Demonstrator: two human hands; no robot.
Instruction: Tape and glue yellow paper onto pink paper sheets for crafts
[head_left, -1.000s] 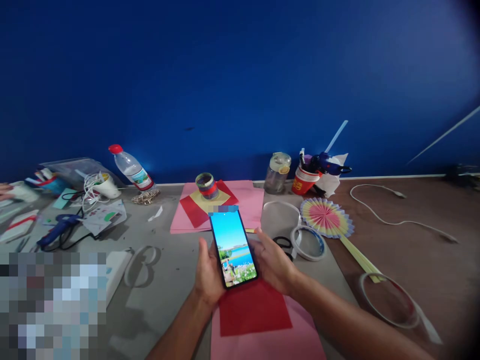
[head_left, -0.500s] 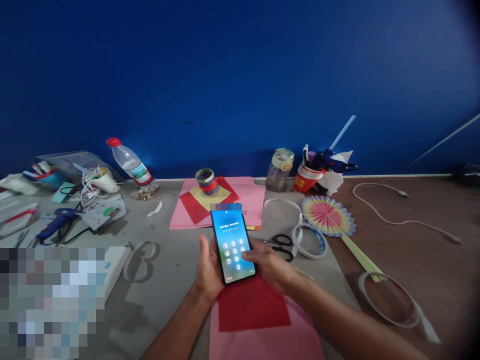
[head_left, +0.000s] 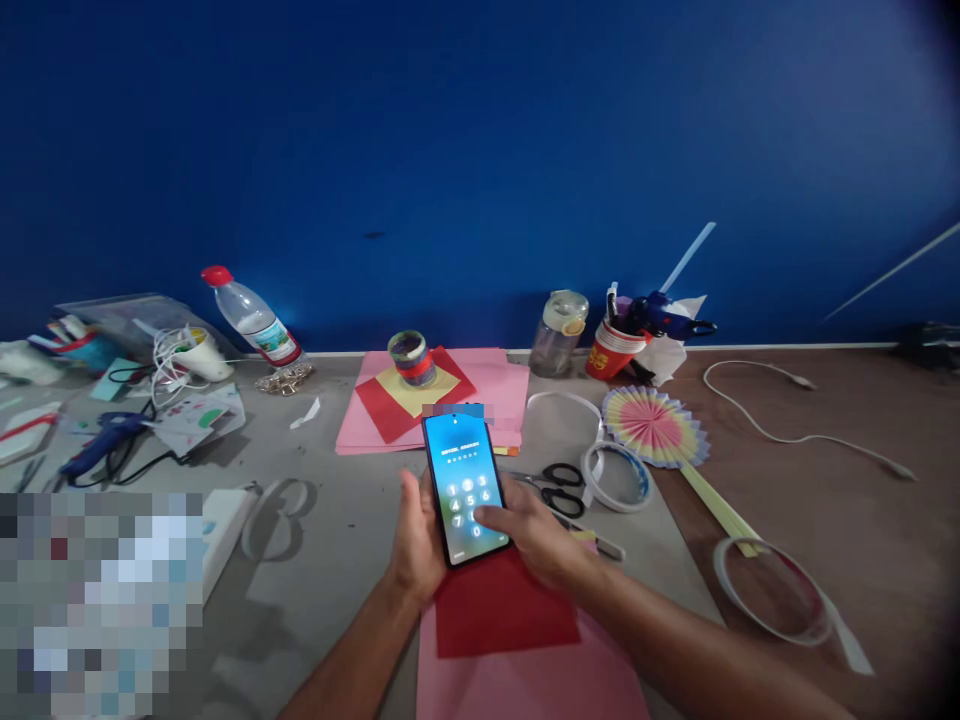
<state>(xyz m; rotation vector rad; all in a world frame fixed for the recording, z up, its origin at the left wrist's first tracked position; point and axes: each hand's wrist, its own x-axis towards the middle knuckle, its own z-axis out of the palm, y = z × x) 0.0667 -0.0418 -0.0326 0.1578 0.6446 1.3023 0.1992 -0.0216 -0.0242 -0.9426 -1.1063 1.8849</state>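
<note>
A smartphone (head_left: 465, 475) with a lit blue lock screen and number keypad is held upright, tilted toward me, between both hands. My left hand (head_left: 416, 540) grips its left edge, thumb up along the side and fingers hidden behind. My right hand (head_left: 536, 530) holds the right edge, its thumb over the keypad near the 8. Beneath the hands lie a red paper sheet (head_left: 506, 615) and pink paper (head_left: 525, 685). Black-handled scissors (head_left: 561, 487) lie just right of the phone.
Tape rolls (head_left: 622, 478), a folded paper fan (head_left: 654, 428), a red cup of tools (head_left: 611, 350) and a jar (head_left: 559, 335) stand right. Behind are pink sheets (head_left: 495, 390) with a small round container (head_left: 412, 360). A bottle (head_left: 255, 320) and glue gun (head_left: 109, 440) are left.
My right thumb has shifted slightly down and left on the keypad, from near the 6 to near the 8. The passcode dots look changed. The view has moved slightly.
</note>
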